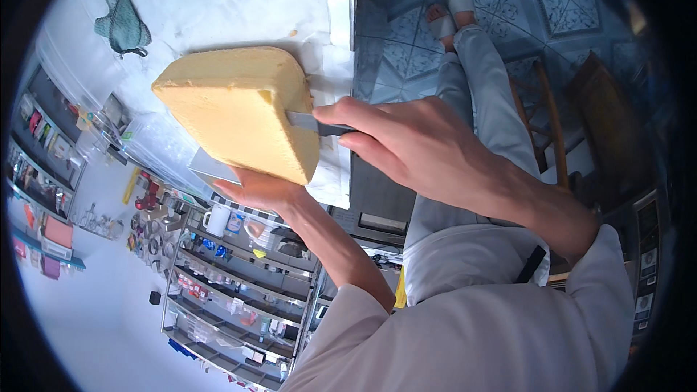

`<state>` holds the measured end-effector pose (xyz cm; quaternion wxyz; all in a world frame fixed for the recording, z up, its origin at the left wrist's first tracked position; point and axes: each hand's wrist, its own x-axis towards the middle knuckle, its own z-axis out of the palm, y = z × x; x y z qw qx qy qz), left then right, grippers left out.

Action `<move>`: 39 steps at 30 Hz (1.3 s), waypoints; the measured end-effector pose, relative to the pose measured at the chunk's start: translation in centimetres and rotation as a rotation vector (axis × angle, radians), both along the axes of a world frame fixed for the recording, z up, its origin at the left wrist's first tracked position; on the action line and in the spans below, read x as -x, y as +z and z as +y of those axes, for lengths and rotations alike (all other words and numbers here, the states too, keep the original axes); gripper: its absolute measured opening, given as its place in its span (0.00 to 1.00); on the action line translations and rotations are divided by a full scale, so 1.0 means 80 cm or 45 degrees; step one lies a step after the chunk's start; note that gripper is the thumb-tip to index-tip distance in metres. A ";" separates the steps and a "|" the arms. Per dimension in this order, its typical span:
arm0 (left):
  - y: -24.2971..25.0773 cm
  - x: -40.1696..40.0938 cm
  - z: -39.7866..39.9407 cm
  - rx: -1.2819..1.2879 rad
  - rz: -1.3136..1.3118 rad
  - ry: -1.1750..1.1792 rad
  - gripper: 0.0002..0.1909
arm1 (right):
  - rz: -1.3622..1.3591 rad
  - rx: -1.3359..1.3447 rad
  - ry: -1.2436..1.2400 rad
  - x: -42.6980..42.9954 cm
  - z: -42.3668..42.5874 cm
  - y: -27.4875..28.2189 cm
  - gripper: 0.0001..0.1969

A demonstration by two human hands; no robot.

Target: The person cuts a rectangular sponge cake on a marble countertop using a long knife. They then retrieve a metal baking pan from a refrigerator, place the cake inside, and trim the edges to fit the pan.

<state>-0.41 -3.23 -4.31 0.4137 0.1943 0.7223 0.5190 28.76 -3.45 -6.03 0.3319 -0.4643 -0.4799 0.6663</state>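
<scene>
A thick block of yellow sponge cake (234, 120) with rounded corners is at the white marble-patterned tabletop (234, 0). My right hand (408, 133) grips the dark handle of a knife (304, 120). Its metal blade is partly sunk into the cake's near side, close to a notch in the upper edge. Against the cake's lower left side rests my left hand (264, 188), palm turned up and fingers partly hidden behind it. Whether that hand bears the cake's weight, I cannot tell.
A green mesh cloth item (124, 24) lies at the table's far left. Clear plastic containers (158, 139) stand beyond the cake. Shelves of small goods (239, 283) and a white jug (216, 220) are at the lower left. A wooden chair (547, 114) stands right of my legs.
</scene>
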 end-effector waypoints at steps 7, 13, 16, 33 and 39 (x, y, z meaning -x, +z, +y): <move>0.001 -0.001 0.000 -0.004 0.007 -0.002 0.48 | -0.012 -0.013 -0.029 0.011 -0.006 -0.003 0.21; 0.002 0.001 -0.003 -0.025 -0.013 0.007 0.48 | -0.029 -0.056 -0.005 0.012 -0.004 0.000 0.21; 0.002 0.000 -0.002 -0.029 -0.016 0.013 0.48 | -0.026 -0.056 -0.028 0.016 -0.009 -0.002 0.21; 0.002 -0.002 -0.002 -0.058 -0.047 -0.010 0.47 | -0.039 -0.010 0.023 0.015 -0.024 -0.002 0.19; 0.005 -0.004 -0.003 -0.049 -0.029 -0.026 0.47 | 0.046 0.066 0.005 0.017 -0.026 0.000 0.19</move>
